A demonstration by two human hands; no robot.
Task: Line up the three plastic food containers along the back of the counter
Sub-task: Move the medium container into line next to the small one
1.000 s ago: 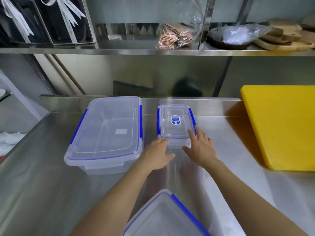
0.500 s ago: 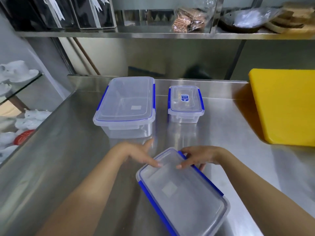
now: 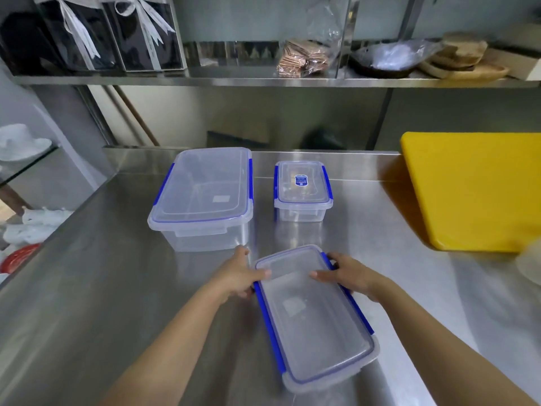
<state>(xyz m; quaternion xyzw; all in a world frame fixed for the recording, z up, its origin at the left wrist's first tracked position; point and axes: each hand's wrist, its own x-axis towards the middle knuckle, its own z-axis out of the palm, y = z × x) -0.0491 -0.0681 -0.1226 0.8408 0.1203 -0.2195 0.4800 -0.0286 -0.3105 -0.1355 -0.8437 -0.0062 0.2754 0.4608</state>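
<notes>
a stainless steel counter [image 3: 87, 288] is seen from above, through a camera worn on a person's head. nearest the front edge, a clear plastic container with a lid and blue clips, the medium container [image 3: 314, 317], is set at a slight angle, its far end toward the back. it is gripped at that far end by both hands: the left hand [image 3: 238, 275] is wrapped around the left side with the thumb laid over the lid, and the right hand [image 3: 349, 275] is closed on the right side, its thumb also on the lid. whether the container is resting on the counter or lifted cannot be told. farther back, close to the rear edge, the large container [image 3: 205, 194] is placed left of centre, and the small container [image 3: 303, 191], with a blue label on its lid, is just beside it to the right, apart from it. a yellow cutting board [image 3: 474, 189] is laid toward the right rear corner. above the counter, a metal shelf [image 3: 263, 81] is loaded with bagged items.
</notes>
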